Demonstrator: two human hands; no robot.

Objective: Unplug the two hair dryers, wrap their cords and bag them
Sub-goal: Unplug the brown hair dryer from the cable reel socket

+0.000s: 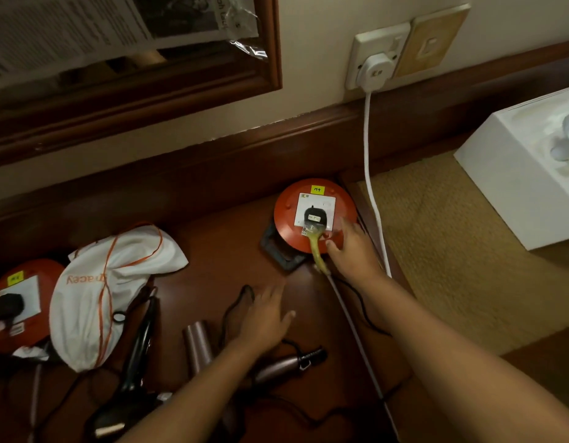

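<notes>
A black plug (pixel 314 216) sits in the white socket of an orange cable reel (pixel 288 215) at the back of the wooden desk (pixel 212 247). My right hand (pixel 353 247) rests open on the reel's right edge, beside the plug. Fingers spread, my left hand (pixel 265 318) hovers over a black cord (pixel 236 302). A pinkish hair dryer (pixel 198 346) lies below it, and a black hair dryer (pixel 139 350) lies to the left. A white drawstring bag (pixel 107 282) with orange cord lies at left. A second orange reel (pixel 27 305) at far left holds another black plug (pixel 6 306).
A white cable (pixel 369 174) runs from a white plug (pixel 374 70) in the wall socket down past the reel. A white box (pixel 513 174) stands on a woven mat (pixel 436 238) at right. A framed mirror (pixel 267 59) hangs on the wall behind.
</notes>
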